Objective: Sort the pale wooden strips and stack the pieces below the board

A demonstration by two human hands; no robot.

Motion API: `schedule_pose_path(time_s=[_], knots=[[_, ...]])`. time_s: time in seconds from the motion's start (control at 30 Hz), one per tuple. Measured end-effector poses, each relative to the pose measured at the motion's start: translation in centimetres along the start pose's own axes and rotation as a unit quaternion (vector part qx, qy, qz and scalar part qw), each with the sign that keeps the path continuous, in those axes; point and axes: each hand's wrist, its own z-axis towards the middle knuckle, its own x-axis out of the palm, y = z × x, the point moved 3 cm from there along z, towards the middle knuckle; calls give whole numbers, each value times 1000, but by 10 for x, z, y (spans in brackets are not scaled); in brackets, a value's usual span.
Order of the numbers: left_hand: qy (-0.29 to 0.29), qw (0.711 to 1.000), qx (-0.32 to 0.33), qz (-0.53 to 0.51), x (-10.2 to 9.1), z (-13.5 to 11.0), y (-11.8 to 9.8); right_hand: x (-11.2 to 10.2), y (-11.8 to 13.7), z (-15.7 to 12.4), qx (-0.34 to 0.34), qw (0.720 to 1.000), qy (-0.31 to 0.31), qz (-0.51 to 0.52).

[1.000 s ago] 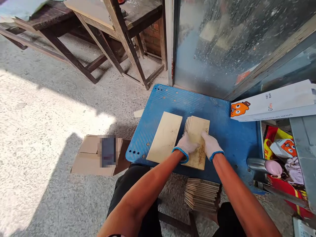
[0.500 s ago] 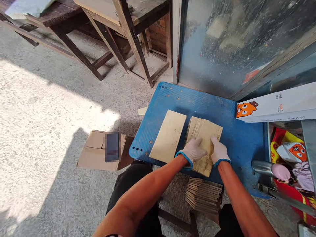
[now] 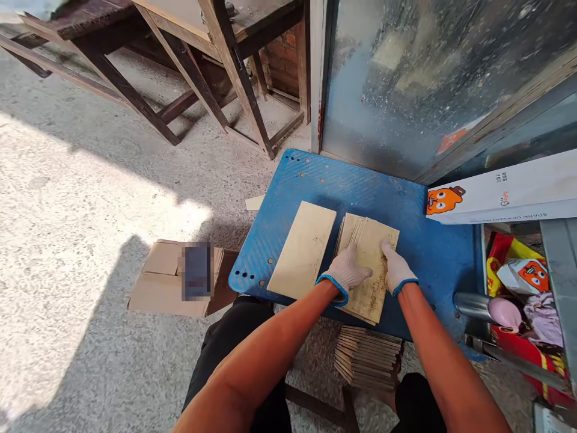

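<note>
As both hands press on it, the stack of thin boards (image 3: 369, 246) sits fanned out on the blue holed panel (image 3: 360, 192). It's spread wider than 1 s back, so edges are stepped, not squared, fanning twd the L. L hand (image 3: 346, 270), white glove w/ blue cuff, lies on the stack's lower L side, fingers together & flat, no clamp visible. R hand (image 3: 396, 269), same glove, is on the R side, fingers together, pressing down, tips on the boards. Single board (image 3: 302, 249) lies flat just L of the stack, not touching. Pile of boards (image 3: 367, 361) sits on the ground below the panel's near edge. Cardboard box (image 3: 157, 282) is off to the L; white carton (image 3: 505, 195) w/ orange cartoon to the R.
</note>
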Motion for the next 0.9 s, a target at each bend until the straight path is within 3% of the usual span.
schedule_pose_path(time_s=[0.23, 0.37, 0.47, 0.67, 0.8, 0.9], knots=[[-2, 1000, 9, 15, -2, 6, 6, -4, -8, -5, -65, 994, -85, -2], [-33, 999, -6, 6, -6, 11, 7, -7, -7, -20, -147, 985, -84, 20], [-47, 998, 20, -45, -12, 14, 7, -7, -4, -34, -195, 978, -69, 22], [27, 977, 90, -190, -13, 15, 10, 2, -8, -62, -211, 976, -52, 21], [102, 939, 116, -306, -15, 10, 11, 7, -17, -87, -211, 976, -61, 13], [172, 918, 146, -327, -23, -7, 8, 2, -23, -115, -221, 973, -61, -20]])
